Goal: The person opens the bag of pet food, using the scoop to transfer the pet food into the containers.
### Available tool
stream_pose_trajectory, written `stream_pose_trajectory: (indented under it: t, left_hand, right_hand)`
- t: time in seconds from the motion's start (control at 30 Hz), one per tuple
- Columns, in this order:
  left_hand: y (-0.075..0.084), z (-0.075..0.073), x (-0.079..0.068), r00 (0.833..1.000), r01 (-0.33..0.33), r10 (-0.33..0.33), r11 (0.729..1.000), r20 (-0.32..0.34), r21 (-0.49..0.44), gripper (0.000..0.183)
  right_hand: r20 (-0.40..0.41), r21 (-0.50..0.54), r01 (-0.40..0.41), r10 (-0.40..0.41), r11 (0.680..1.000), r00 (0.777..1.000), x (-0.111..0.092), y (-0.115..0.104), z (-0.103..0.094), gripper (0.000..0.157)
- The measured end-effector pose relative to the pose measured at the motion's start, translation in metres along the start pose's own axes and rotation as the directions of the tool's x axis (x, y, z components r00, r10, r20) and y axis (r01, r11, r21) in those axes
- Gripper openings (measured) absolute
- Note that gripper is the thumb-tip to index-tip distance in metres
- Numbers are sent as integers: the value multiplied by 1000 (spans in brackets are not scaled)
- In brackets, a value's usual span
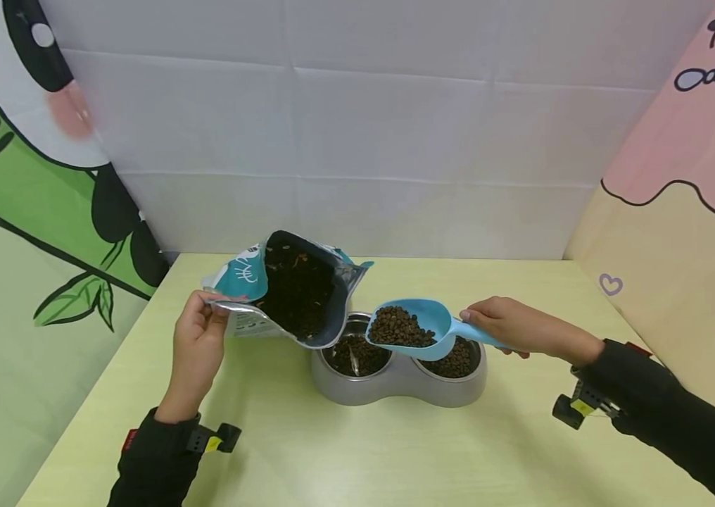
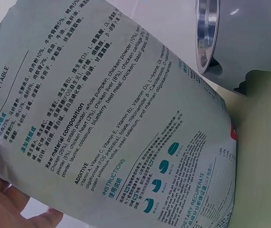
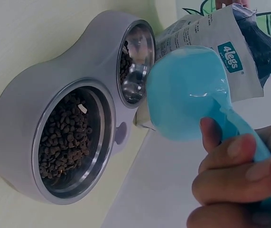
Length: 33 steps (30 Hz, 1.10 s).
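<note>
My left hand pinches the rim of an open pet food bag, teal and silver, tilted with its mouth toward me and dark kibble inside. The left wrist view shows the bag's printed back. In my right hand is the handle of a light blue scoop, whose cup carries brown kibble. The scoop hangs over a grey double-bowl feeder. Both metal bowls contain kibble; the right bowl's kibble shows clearly in the right wrist view. Bag and scoop partly cover the bowls.
The feeder stands on a pale yellow table. Behind it rises a creased white backdrop. A green cartoon panel stands on the left, a pink and cream one on the right.
</note>
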<state>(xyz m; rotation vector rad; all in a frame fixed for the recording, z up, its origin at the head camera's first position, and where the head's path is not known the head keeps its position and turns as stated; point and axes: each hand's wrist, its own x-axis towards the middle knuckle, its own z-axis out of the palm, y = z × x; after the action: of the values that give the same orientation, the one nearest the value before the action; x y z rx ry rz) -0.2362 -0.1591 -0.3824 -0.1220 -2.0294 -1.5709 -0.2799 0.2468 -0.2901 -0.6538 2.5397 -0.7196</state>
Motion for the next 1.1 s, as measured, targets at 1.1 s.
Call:
stream_pose_trajectory:
  t: [1.1]
  left_hand:
    - [-5, 2, 0, 1000, 1, -1, 1000, -5, -30, 11]
  right_hand:
    - [21, -104, 34, -32, 994, 999, 17, -4, 4, 30]
